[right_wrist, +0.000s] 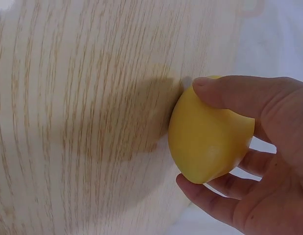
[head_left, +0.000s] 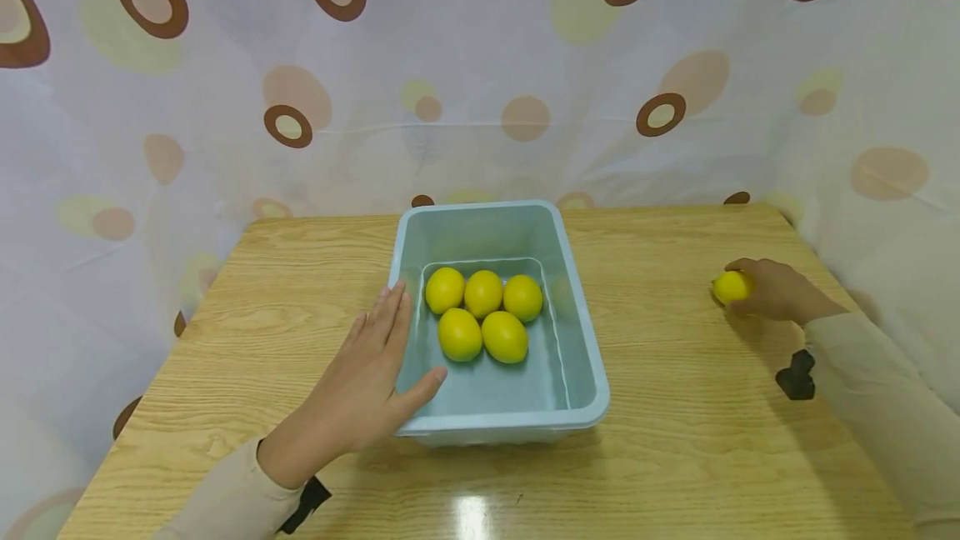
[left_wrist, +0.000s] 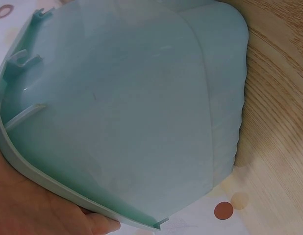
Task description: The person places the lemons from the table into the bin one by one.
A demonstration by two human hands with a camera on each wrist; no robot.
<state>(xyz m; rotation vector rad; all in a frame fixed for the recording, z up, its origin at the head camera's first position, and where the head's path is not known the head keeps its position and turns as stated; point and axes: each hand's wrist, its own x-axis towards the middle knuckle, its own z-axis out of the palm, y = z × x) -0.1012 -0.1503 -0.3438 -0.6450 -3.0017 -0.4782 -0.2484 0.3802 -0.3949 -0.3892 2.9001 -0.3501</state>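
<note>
My right hand grips a yellow lemon at the right side of the table. In the right wrist view, thumb and fingers curl round the lemon, which is at or just over the wood; contact is hard to tell. A light blue plastic bin stands mid-table with several lemons on its floor, grouped toward the back. Against the bin's left rim rests my left hand, fingers straight and thumb spread over the near left corner. The left wrist view shows the bin's outer wall beside that hand.
The wooden table extends to both sides of the bin. Behind it hangs a patterned curtain with brown and beige ovals, which also runs along the left and right sides. Dark straps are at the wrists.
</note>
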